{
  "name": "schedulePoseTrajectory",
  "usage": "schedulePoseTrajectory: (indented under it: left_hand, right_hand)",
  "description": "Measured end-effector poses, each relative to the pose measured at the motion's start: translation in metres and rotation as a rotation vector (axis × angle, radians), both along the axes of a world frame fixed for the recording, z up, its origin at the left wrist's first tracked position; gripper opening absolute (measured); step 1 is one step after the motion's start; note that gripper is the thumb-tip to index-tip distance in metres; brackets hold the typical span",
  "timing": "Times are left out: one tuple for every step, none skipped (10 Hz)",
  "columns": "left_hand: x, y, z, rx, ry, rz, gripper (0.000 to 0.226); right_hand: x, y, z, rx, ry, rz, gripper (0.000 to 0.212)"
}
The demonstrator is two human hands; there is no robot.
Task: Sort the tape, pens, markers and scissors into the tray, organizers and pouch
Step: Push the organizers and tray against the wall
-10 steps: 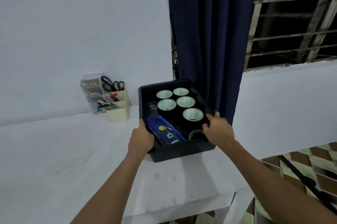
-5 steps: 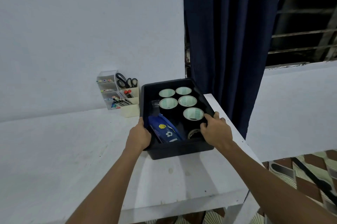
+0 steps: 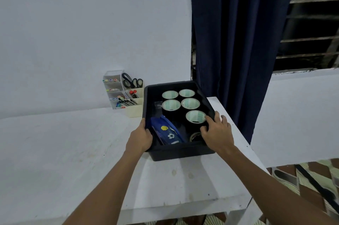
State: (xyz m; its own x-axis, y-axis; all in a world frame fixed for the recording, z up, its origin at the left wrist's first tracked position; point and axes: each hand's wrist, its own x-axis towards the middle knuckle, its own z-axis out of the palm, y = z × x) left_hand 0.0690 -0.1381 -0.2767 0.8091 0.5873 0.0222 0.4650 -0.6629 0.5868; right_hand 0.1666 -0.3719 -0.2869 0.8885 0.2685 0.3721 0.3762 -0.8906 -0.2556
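A black tray point(image 3: 180, 152) sits on the white table near its right end. Inside stand several black tape rolls point(image 3: 171, 105) with pale cores, a blue pouch point(image 3: 167, 132) with ball prints, and a small roll point(image 3: 194, 136) lying by the front right corner. My left hand point(image 3: 140, 137) grips the tray's left rim. My right hand point(image 3: 217, 132) holds the right rim, fingers partly spread over the edge. Behind the tray, white organizers point(image 3: 126, 96) hold markers, pens and black scissors point(image 3: 131, 81).
The white table point(image 3: 64, 151) runs left along a white wall; its right edge is just past the tray. A dark blue curtain point(image 3: 238, 41) hangs behind the tray. A barred window is at the upper right, patterned floor at the lower right.
The view has shifted, so the tray and organizers appear further right and lower. The tray now rests on the table. My right fingers have loosened and spread on the rim.
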Motion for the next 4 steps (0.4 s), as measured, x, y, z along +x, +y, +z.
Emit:
schedulePoseTrajectory:
  left_hand:
    - [-0.003, 0.001, 0.005, -0.053, -0.003, -0.019, 0.05]
    - [-0.014, -0.001, 0.026, -0.065, -0.009, -0.061, 0.043]
    - [-0.019, 0.016, 0.061, 0.03, -0.06, -0.064, 0.052]
    - [-0.017, 0.044, 0.12, 0.132, -0.219, -0.095, 0.045]
  right_hand:
    - [0.003, 0.003, 0.004, -0.04, -0.066, 0.088, 0.044]
    - [0.002, 0.014, 0.021, -0.062, -0.003, 0.18, 0.043]
    - [0.003, 0.046, 0.052, -0.046, -0.002, 0.292, 0.046]
    - [0.001, 0.087, 0.115, 0.021, -0.09, 0.417, 0.048]
